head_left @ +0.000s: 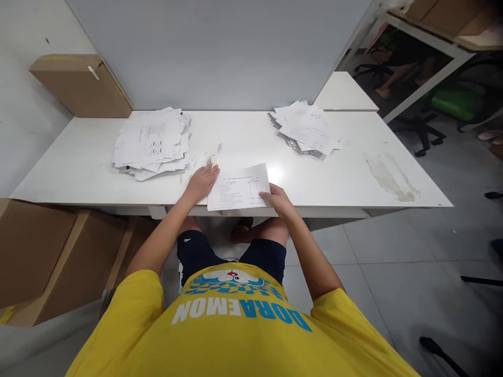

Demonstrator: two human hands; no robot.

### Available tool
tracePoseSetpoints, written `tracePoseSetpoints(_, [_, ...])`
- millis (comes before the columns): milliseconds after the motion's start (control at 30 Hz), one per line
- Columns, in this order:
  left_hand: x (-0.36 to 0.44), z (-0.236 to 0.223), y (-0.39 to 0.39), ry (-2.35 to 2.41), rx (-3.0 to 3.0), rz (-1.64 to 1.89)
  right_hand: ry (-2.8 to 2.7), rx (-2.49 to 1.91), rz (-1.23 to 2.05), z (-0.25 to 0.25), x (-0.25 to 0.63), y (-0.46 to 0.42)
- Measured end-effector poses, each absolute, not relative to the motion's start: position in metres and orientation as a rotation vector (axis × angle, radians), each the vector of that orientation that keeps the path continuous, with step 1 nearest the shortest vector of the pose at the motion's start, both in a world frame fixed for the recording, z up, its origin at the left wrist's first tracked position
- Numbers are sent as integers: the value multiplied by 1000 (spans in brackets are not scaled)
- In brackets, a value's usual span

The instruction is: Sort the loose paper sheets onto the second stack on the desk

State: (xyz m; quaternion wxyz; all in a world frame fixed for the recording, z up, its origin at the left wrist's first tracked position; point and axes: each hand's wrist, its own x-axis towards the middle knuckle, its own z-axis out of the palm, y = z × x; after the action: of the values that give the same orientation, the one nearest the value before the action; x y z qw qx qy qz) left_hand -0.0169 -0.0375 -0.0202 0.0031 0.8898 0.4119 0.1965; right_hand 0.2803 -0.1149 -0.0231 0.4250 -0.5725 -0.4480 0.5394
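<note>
My right hand (277, 200) grips the right edge of a printed sheet of paper (238, 189), thumb on top. The sheet lies at the table's front edge and sticks out slightly over it; printed lines and a table show on it. My left hand (201, 182) lies flat on the table just left of the sheet, fingers stretched out. Right at its fingertips is a small pale yellowish piece (214, 158), too small to name. To the left stands a messy stack of printed papers (151, 139), and a smaller pile of papers (304, 128) lies at the back right.
A grey panel (220, 52) rises behind the white table (236, 131). One cardboard box (90, 86) stands at the back left; open cardboard boxes (86, 262) are beside my left arm. Grey smears (393, 178) mark the table's right end. A green chair (458, 102) and another person's legs appear at right.
</note>
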Motion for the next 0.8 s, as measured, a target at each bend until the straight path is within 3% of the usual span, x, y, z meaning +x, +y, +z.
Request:
tracePoseSetpoints(400, [-13, -14, -41, 1327, 2673, 686, -1142, -1510, 1295, -18, 284, -119])
tracePoseSetpoints(633, [-17, -7, -48, 1331, 2670, 791, -907, -1544, 1011, 9, 377, -113])
tracePoseSetpoints(800, [-20, -6, -55, 1366, 2630, 988, -566, -1464, 699, 12, 436, -45])
